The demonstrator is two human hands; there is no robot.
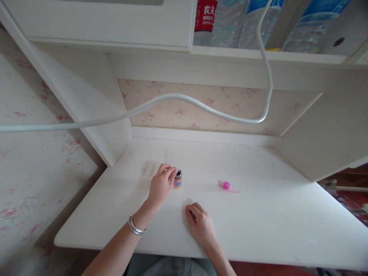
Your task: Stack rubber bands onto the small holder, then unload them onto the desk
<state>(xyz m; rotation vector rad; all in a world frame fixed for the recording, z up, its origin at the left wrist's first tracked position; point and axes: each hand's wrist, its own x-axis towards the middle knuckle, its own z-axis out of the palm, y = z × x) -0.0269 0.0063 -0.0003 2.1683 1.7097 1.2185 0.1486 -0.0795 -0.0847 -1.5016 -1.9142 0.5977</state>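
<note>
A small jar (177, 181) with multicoloured contents, a silvery rim and a dark top stands on the white desktop. My left hand (162, 183) is at its left side, thumb and fingers closed on the upper part. A silver bangle (135, 226) circles the left wrist. Nearer the front edge, my right hand (200, 224) rests on the desk with its fingers curled and thumb tucked in; whatever may be inside is hidden. To the right of the jar lies a small bright pink round item (226, 186) with a thin, paler tail.
A white cable (178, 96) hangs across the view above the desk (258, 222). Side panels and a floral back wall (198, 109) enclose the desk. On the overhead shelf stand plastic water bottles (230, 23) and a red-labelled bottle (205, 17).
</note>
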